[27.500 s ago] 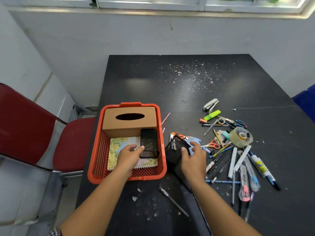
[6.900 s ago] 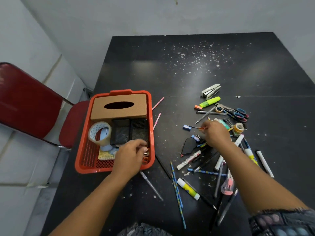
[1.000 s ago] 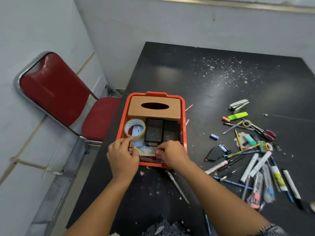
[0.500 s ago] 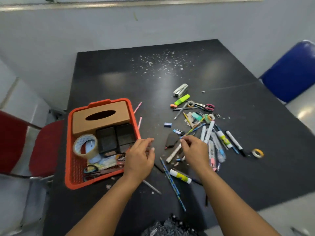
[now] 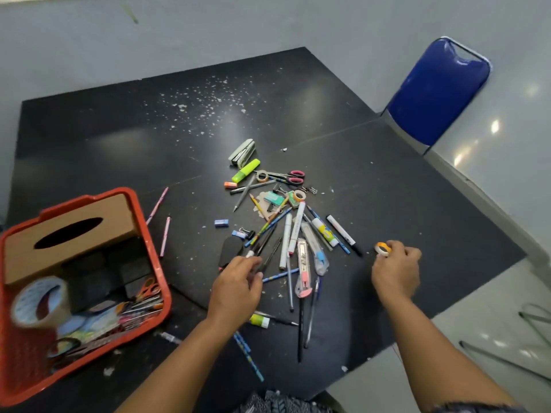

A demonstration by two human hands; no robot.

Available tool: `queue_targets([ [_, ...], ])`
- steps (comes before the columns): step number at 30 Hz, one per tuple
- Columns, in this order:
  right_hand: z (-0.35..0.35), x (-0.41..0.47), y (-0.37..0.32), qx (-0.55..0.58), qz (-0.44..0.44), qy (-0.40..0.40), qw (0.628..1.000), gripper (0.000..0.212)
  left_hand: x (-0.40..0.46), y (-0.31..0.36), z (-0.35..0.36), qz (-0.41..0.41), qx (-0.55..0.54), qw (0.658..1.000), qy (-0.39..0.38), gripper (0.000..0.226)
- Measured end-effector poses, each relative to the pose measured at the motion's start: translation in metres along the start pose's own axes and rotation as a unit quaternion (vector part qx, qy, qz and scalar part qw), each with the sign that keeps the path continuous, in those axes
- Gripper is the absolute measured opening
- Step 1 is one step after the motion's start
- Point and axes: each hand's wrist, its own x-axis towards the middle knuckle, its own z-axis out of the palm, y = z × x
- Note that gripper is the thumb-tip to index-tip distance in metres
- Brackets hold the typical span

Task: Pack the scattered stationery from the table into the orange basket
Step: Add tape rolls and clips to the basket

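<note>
Blue chair [image 5: 438, 90] upper right; pen pile [image 5: 286, 234] mid-frame on table [image 5: 119, 138]. Orange basket [image 5: 155, 263] lower left. Left hand [image 5: 237, 286] grips pens; right hand [image 5: 395, 269] pinches sm. tape roll [image 5: 382, 249] right of pile

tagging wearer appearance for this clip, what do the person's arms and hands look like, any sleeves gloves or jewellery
Both forearms are bare, with no gloves on the left hand or right hand. No rings or watch show. A dark patterned sleeve edge appears at the right arm's bottom corner; the left arm's sleeve is out of view.

basket [image 5: 155, 260] at table's [image 5: 387, 180] left; pens [image 5: 286, 242] heaped right of it; chair [image 5: 435, 90] behind-right.
</note>
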Motion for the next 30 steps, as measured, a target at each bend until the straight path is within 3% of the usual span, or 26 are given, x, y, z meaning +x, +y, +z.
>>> queue_targets([
  [3,-0.002,0.017,0.011,-0.014,-0.009,-0.031,0.999,0.039,0.003,0.007,0.012,-0.013,-0.001,1.000,-0.016,0.023],
  [8,0.003,0.031,0.012,-0.022,-0.040,-0.046,0.998,0.027,0.002,0.013,0.018,-0.041,-0.008,0.999,-0.023,0.023],
  [15,0.022,-0.010,-0.045,0.113,-0.099,-0.084,0.985,0.023,-0.003,0.010,0.009,-0.056,-0.020,0.998,0.017,0.026],
  [21,0.040,-0.084,-0.109,0.210,-0.166,-0.230,0.936,0.013,-0.012,-0.002,-0.017,-0.066,-0.028,0.995,0.072,0.034],
  [27,0.060,-0.162,-0.152,0.262,-0.222,-0.349,0.872,0.009,-0.027,-0.021,-0.062,-0.049,0.008,0.993,0.106,0.058],
  [30,0.067,-0.192,-0.167,0.277,-0.247,-0.392,0.842,0.011,-0.036,-0.033,-0.080,-0.064,0.030,0.991,0.118,0.055],
])
